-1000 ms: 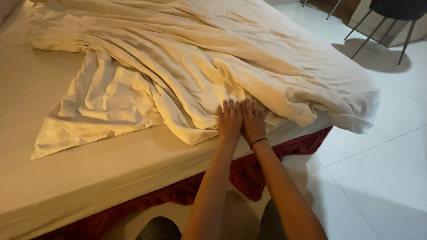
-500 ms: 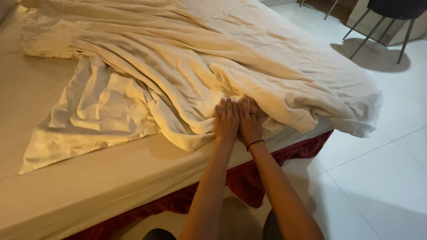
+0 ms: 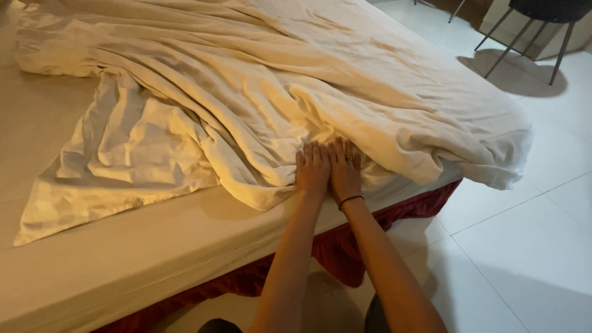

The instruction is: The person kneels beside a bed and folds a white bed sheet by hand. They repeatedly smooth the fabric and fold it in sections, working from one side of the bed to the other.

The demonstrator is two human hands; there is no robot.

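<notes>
A rumpled cream duvet (image 3: 259, 80) lies across the bed, with one thin corner spread flat toward the left. My left hand (image 3: 312, 168) and my right hand (image 3: 345, 168) rest side by side, palms down, on the duvet's near edge by the side of the mattress (image 3: 123, 253). The fingers lie flat and point into a thick fold; nothing is gripped that I can see. A black band (image 3: 350, 200) circles my right wrist, and that hand wears a ring.
A dark red bed skirt (image 3: 345, 246) hangs below the mattress. White floor tiles (image 3: 524, 246) run along the right. A dark chair on thin metal legs (image 3: 542, 18) stands at the top right, with a light cabinet behind it.
Both hands stay together on the duvet edge. The view has shifted slightly, and the flat duvet corner on the left looks a little more drawn out.
</notes>
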